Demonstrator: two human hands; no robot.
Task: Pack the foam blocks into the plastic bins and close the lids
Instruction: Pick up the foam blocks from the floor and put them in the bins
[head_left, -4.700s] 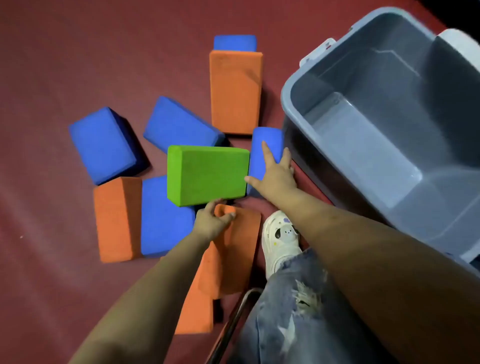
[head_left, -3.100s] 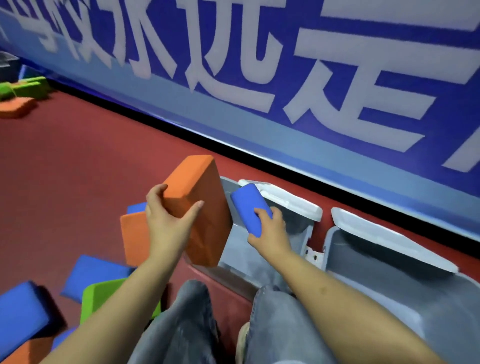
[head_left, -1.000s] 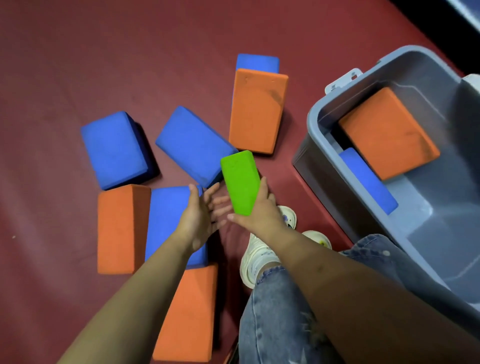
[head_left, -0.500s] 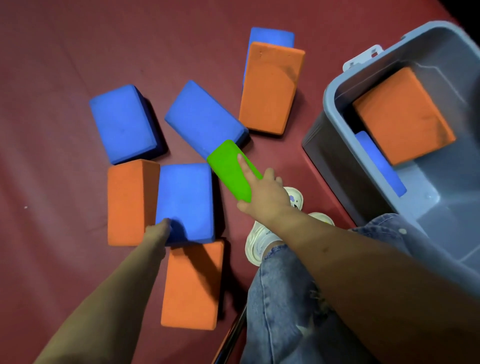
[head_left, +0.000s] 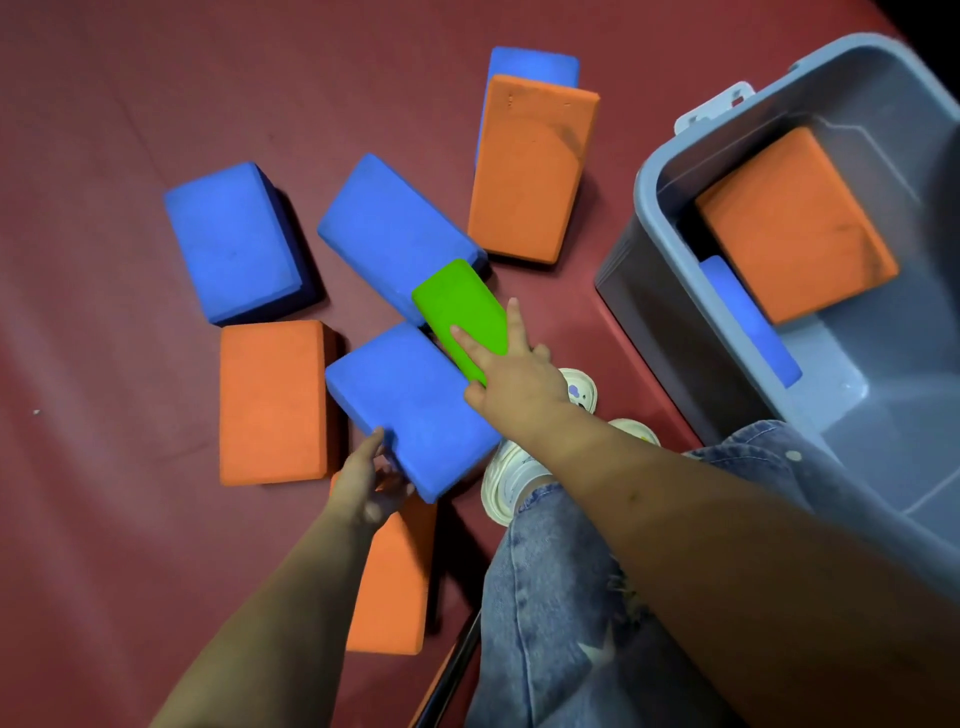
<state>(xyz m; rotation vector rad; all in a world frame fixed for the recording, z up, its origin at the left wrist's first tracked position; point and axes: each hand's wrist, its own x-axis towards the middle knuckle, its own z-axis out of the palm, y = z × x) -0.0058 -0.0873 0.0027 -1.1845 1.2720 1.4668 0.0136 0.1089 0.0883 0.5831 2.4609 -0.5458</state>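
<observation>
My left hand (head_left: 366, 480) grips the near corner of a blue foam block (head_left: 413, 402), which is lifted and tilted above the floor. My right hand (head_left: 511, 376) holds a green block (head_left: 462, 314), thumb on its top face and a finger along its right edge. The grey plastic bin (head_left: 644, 208) stands open at the right. Inside it lie an orange block (head_left: 795, 223) and a blue block (head_left: 748, 319). Loose on the red floor are several more blocks: blue (head_left: 231, 241), blue (head_left: 389, 228), orange (head_left: 272, 400), orange (head_left: 530, 166).
Another orange block (head_left: 389, 587) lies under my left wrist, and a blue one (head_left: 535, 62) sits behind the far orange block. My jeans-clad leg (head_left: 556, 597) and white shoes (head_left: 511, 473) are between the blocks and the bin. A white latch (head_left: 714, 106) sticks out from the bin's rim.
My left hand has taken hold of the blue block and raised it, turning it toward the right. My right hand keeps the green block, shifted slightly.
</observation>
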